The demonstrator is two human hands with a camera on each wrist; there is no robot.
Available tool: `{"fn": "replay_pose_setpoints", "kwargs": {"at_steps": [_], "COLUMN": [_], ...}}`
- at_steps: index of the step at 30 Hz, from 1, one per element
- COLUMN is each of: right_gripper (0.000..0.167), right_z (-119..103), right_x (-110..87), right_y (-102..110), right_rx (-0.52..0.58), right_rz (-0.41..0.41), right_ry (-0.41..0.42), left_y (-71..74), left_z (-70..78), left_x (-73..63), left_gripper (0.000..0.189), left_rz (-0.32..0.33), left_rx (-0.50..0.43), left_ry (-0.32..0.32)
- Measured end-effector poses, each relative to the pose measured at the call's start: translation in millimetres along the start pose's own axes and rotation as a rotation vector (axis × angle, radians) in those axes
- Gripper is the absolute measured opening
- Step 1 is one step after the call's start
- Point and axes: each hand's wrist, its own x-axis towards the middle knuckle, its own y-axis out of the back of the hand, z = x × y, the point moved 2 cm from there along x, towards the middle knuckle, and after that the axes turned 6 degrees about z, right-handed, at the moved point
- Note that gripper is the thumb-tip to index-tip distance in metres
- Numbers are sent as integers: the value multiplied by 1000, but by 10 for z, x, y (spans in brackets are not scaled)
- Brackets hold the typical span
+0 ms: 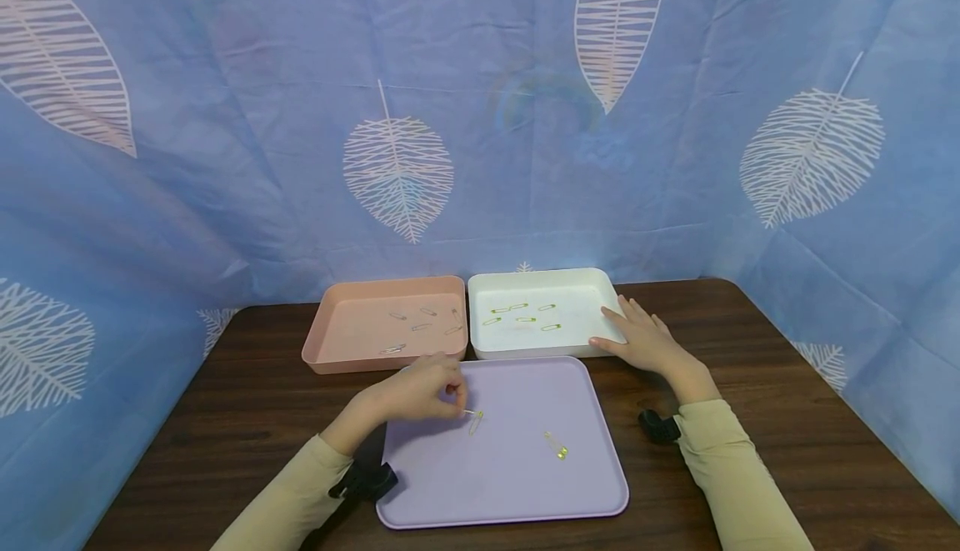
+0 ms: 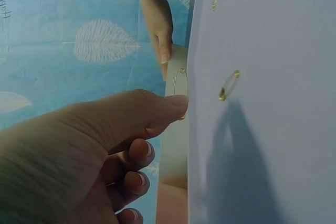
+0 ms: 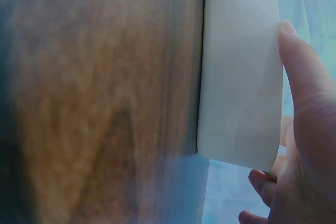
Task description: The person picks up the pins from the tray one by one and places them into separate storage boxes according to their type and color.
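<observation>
My left hand is over the left part of the lilac tray, pinching a gold safety pin between thumb and forefinger. Below it, another gold safety pin lies on the tray. Farther right on the same tray are gold pins, too small to count surely. At the white tray, my right hand rests on the right front corner, fingers spread and thumb on the rim. Several yellowish safety pins lie inside that tray.
A pink tray with several silver safety pins stands left of the white one, behind the lilac tray. All three sit on a dark wooden table. A blue leaf-patterned cloth hangs behind.
</observation>
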Motion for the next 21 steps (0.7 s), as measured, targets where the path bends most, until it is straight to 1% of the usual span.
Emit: {"fn": "replay_pose_setpoints", "kwargs": {"at_steps": [2, 6, 8, 14, 21], "right_gripper": [85, 85, 84, 84, 83], "right_z": [1, -7, -15, -20, -15], "right_x": [1, 5, 6, 1, 0], "right_y": [-2, 3, 5, 10, 6], "right_rx": [-10, -19, -23, -19, -11], "right_rz": [6, 27, 32, 31, 18], "right_ry": [2, 10, 13, 11, 4], "left_y": [19, 52, 71, 142, 218], "left_z": [9, 8, 4, -8, -43], "left_x": [27, 84, 117, 243, 375], "left_gripper": [15, 15, 14, 11, 10], "left_rz": [4, 8, 17, 75, 122], "left_rx": [-5, -17, -22, -41, -55], "left_ry": [9, 48, 55, 28, 23]}}
